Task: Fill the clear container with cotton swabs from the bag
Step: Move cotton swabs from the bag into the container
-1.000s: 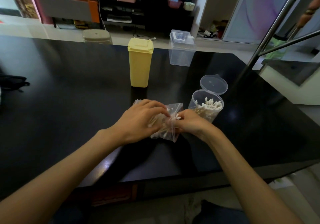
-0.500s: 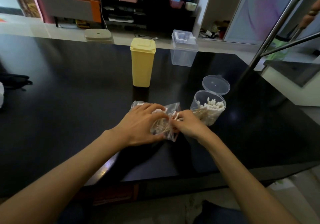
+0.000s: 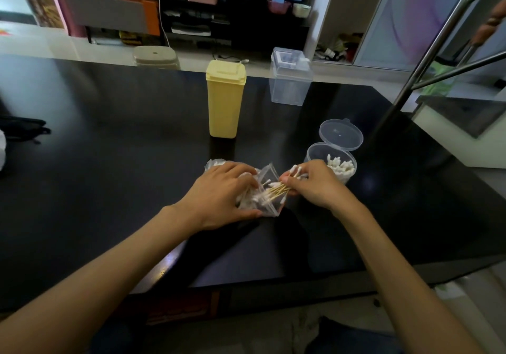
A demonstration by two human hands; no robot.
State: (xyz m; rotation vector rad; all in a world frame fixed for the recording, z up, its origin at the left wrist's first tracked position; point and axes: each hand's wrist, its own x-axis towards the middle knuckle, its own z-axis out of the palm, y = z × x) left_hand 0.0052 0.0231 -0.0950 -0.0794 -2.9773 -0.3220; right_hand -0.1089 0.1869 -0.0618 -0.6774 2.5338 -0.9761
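Change: since half a second ago the right hand [image 3: 312, 182] has drawn a bundle of cotton swabs [image 3: 279, 188] partway out of the bag's mouth; before, its fingers were buried at the opening.
Left hand [image 3: 219, 196]: lies over the left part of the clear bag [image 3: 267, 189], fingers curled round it and pinning it to the black table [image 3: 109, 162].
Bag: lies flat on the table, mouth open to the right; white swab tips show through the plastic under the left hand.
Swab bundle: wooden stems run left to right, one end inside the bag, the other end pinched in the right hand's thumb and curled fingers; a few white tips stand up above the knuckles.
Right hand: just right of the bag mouth, nearer of the two hands to the target.
Clear container [image 3: 332, 162]: upright, just beyond and to the right of the right hand, hinged lid [image 3: 341, 134] tipped open behind it; partly filled with swabs standing on end.
Deciding relation: the container lies up and right of the pinching fingers, while the bundle lies horizontal; by judgement, the stems need turning upright before they drop in.
Far objects: a yellow lidded box [image 3: 224, 99] and a clear square box [image 3: 290, 78] stand well apart toward the far edge.
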